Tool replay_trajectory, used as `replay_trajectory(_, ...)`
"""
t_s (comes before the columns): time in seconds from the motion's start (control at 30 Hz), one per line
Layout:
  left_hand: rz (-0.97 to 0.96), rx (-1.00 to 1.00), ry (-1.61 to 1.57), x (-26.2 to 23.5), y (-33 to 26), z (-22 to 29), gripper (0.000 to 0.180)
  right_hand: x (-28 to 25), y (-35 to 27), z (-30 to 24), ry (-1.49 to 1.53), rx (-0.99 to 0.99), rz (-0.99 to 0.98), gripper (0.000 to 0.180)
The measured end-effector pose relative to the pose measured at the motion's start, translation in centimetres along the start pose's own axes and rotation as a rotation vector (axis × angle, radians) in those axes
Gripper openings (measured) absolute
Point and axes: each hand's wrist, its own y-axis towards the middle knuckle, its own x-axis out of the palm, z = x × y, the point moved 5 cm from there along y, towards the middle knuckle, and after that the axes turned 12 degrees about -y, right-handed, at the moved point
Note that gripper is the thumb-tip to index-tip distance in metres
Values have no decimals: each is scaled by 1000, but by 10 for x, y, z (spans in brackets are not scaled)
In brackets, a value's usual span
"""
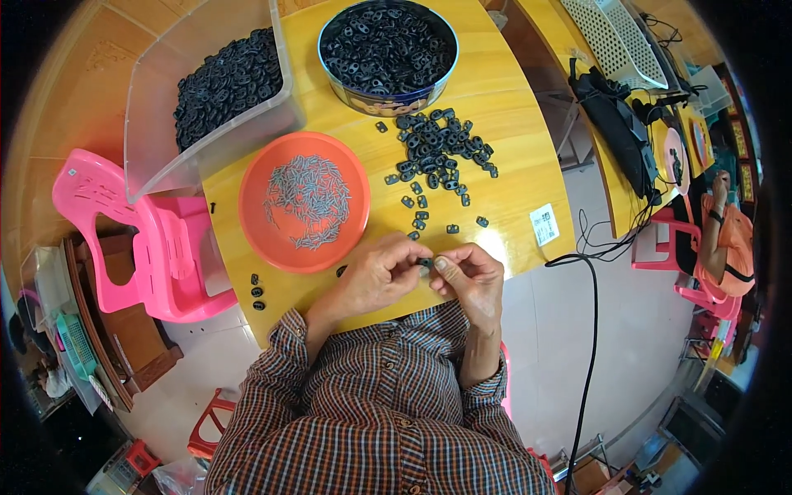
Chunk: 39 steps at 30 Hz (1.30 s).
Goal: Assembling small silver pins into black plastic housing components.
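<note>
My left hand (381, 274) and my right hand (473, 282) meet just above the near edge of the yellow table (511, 148). Between their fingertips is a small black plastic piece (425, 262), pinched from both sides and partly covered. Whether the left fingers also hold a screw is too small to tell. Left of my hands is an orange plate (255, 227) with many small grey screws (309, 194) on it. Beyond my hands lies a loose pile of black two-holed plastic pieces (437, 144), with several scattered nearer.
A round tin (363, 101) full of black pieces stands at the back; a clear bin (239, 136) with more is left of it. Three black pieces (257, 292) lie at the left edge. Pink chair (165, 256) left, black cable (592, 330) right, another person (726, 247) far right.
</note>
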Motion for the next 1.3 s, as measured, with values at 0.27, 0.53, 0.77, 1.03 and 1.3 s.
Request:
replay_trajectory(0.27,107,159,368,-9,-18,15,17,-25,-1,-22,-687,-428,631,6)
replay_trajectory(0.53,98,87,499,-14,-28,9,15,-18,11,-26,-914,-531,734,11)
replay_trajectory(0.77,180,142,478,-17,-28,10,16,1,33,-39,-1004,-612,714,13)
replay_trajectory(1.03,186,109,434,-17,-28,9,14,12,50,-43,-1204,-534,647,14)
replay_trajectory(1.3,196,190,420,-16,-21,15,16,16,47,-48,-1138,-582,659,13)
